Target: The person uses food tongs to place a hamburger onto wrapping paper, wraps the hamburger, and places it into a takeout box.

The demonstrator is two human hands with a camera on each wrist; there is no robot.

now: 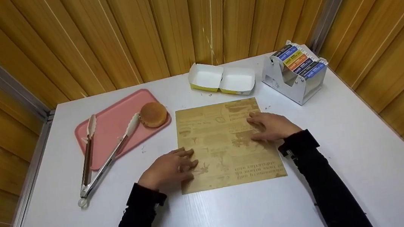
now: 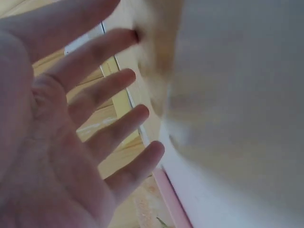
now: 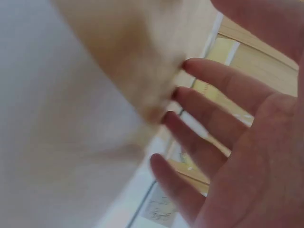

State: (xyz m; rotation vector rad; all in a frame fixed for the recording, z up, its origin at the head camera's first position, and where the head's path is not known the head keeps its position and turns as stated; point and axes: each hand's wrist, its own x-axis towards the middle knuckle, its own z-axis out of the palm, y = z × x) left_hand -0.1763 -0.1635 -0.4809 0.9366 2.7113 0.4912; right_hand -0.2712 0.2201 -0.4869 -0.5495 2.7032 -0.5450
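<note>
A sheet of brown printed wrapping paper point(image 1: 215, 146) lies flat on the white table in the head view. My left hand point(image 1: 170, 168) is at its left edge, fingertips over the paper. At the right edge is my right hand point(image 1: 273, 125), its fingers also over the sheet. Both wrist views show spread, fairly straight fingers on the left hand point(image 2: 61, 128) and the right hand point(image 3: 247, 133), with nothing gripped. Whether every fingertip presses on the paper, I cannot tell.
Left of the paper, a pink tray point(image 1: 120, 111) bears a burger point(image 1: 153, 114), with metal tongs point(image 1: 110, 158) lying partly across it. Behind the paper stands an opened burger box point(image 1: 236, 79). A metal dispenser point(image 1: 298, 89) with several colourful label rolls stands at the back right.
</note>
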